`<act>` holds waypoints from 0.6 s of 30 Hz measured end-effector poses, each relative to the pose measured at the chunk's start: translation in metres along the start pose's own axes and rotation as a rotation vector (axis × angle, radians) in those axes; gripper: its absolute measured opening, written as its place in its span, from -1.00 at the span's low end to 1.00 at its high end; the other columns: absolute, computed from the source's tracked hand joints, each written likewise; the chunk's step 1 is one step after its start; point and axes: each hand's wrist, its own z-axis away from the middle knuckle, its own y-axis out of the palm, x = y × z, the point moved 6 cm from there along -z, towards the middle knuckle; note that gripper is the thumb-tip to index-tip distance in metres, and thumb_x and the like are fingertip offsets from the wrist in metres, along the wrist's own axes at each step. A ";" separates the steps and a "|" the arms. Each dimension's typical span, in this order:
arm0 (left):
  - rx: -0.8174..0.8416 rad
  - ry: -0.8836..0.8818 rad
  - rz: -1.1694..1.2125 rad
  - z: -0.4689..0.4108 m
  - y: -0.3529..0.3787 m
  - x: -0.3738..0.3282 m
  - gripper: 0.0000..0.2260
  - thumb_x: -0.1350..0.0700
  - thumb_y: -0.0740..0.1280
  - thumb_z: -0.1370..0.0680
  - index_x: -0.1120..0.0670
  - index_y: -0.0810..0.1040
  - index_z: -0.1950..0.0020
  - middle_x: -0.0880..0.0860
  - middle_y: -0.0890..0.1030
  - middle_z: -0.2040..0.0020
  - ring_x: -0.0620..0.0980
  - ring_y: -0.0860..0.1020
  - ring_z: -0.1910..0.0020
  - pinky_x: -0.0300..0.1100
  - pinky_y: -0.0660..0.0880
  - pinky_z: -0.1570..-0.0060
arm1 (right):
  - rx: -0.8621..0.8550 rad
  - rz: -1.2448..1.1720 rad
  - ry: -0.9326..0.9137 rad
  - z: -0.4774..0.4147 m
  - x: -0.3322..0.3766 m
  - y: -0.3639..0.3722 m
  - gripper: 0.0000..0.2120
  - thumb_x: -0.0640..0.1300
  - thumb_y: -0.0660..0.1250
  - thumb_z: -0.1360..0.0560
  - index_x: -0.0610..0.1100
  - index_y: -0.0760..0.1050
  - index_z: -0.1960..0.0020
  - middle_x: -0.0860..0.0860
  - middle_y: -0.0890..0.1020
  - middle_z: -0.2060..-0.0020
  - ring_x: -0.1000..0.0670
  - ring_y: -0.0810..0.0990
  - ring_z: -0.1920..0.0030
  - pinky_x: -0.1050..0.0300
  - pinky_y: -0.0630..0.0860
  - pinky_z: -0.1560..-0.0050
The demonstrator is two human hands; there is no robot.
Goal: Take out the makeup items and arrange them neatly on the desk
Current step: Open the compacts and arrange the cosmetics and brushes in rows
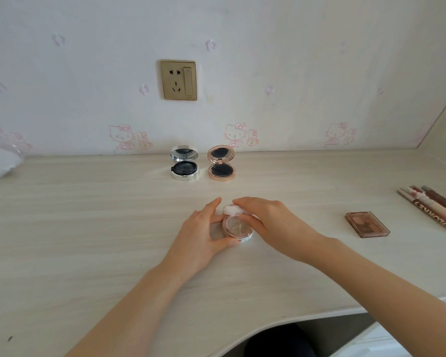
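A small round pink-rimmed compact (236,228) sits on the pale wooden desk (88,228) at the centre. My left hand (204,233) grips its left side and front edge. My right hand (268,222) pinches a white powder puff (232,210) just above the compact's far rim. Two open compacts stand side by side near the wall: a silver one (184,163) and a rose-gold one (221,163), both with mirrors up. A brown eyeshadow palette (367,224) lies at the right, with several lip and pencil sticks (433,207) beyond it.
A gold wall socket (178,80) sits above the compacts on cartoon-cat wallpaper. A white soft object (0,163) lies at the desk's far left edge. The desk's front edge curves inward near my body (242,328).
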 end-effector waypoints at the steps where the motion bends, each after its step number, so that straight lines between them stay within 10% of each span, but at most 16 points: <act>1: -0.003 -0.003 0.006 0.000 0.000 0.001 -0.18 -0.03 0.55 -0.35 -0.02 0.21 -0.51 -0.24 0.57 -0.19 -0.09 0.36 -0.36 -0.19 0.26 -0.32 | 0.008 0.012 0.013 -0.003 -0.001 0.000 -0.72 -0.07 0.15 -0.63 -0.14 0.46 -0.27 0.01 0.59 -0.13 0.00 0.54 -0.09 0.07 0.46 -0.10; 18: -0.026 0.000 0.016 0.000 0.000 0.003 -0.16 -0.05 0.56 -0.33 -0.05 0.19 -0.50 -0.21 0.58 -0.21 -0.16 0.33 -0.38 -0.24 0.24 -0.32 | 0.081 -0.034 0.113 -0.014 -0.006 -0.005 -0.66 -0.04 0.08 -0.65 -0.12 0.41 -0.35 -0.05 0.59 -0.18 -0.05 0.52 -0.16 0.07 0.41 -0.17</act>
